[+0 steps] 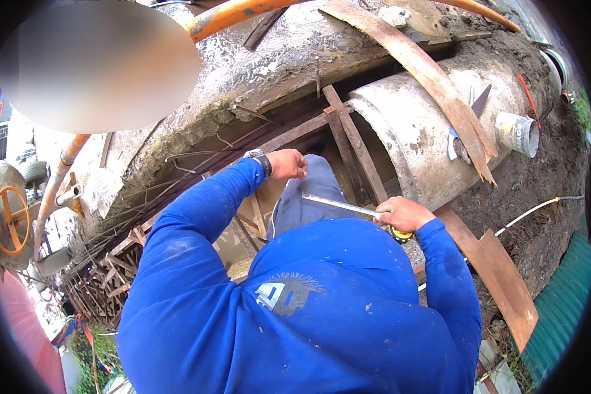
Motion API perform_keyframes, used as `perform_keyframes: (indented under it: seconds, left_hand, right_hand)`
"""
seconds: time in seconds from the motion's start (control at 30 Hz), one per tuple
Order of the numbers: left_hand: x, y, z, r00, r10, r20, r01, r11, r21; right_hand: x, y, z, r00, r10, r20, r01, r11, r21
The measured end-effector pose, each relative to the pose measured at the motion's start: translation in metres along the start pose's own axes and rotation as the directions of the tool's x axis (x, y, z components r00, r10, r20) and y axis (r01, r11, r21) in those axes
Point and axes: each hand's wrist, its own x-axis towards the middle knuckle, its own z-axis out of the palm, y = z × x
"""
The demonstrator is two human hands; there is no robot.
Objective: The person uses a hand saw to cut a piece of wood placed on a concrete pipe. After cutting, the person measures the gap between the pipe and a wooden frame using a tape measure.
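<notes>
My right hand [404, 215] is closed around a tape measure [399, 235] with a yellow and black case. Its blade [338, 204] runs out leftward across my grey trousers [312, 207], and the tip lies just below my left hand [287, 164]. That hand wears a dark wristwatch [261, 161]; its fingers are curled together, and whether anything small is between them is hidden. Below both hands is a trench with wooden struts [358, 141] and timber across it. A large concrete pipe [427, 131] lies close beyond my right hand.
A long bent plank [414, 56] rests over the pipe, beside a white bucket [517, 133] and a trowel [476, 108]. Rebar rods [200, 154] stick out along the rough concrete edge. Another board [499, 276] lies at right. A concrete mixer [8, 220] stands far left.
</notes>
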Motion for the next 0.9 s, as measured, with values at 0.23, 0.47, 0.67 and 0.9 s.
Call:
perform_keyframes:
  seconds: [0.23,0.47,0.67,0.9]
  left_hand:
    - [-0.017,0.041,0.036,0.862,0.136,0.488,0.072,0.921,-0.382]
    - [-0.022,0.049,0.047,0.898,0.193,0.396,-0.028,0.923,-0.385]
    - [-0.014,0.031,0.046,0.983,0.121,0.135,-0.040,0.872,-0.489]
    - [-0.002,0.054,0.041,0.990,0.117,-0.072,-0.138,0.847,-0.513]
  right_hand:
    - [-0.075,0.005,-0.017,0.981,0.165,-0.105,-0.163,0.986,0.025]
    - [-0.108,-0.016,-0.008,0.977,0.172,-0.127,-0.143,0.967,0.208]
    - [-0.106,-0.030,0.005,0.993,0.053,-0.107,-0.039,0.990,0.133]
    - [-0.083,-0.042,0.002,0.993,0.036,-0.115,-0.061,0.972,-0.226]
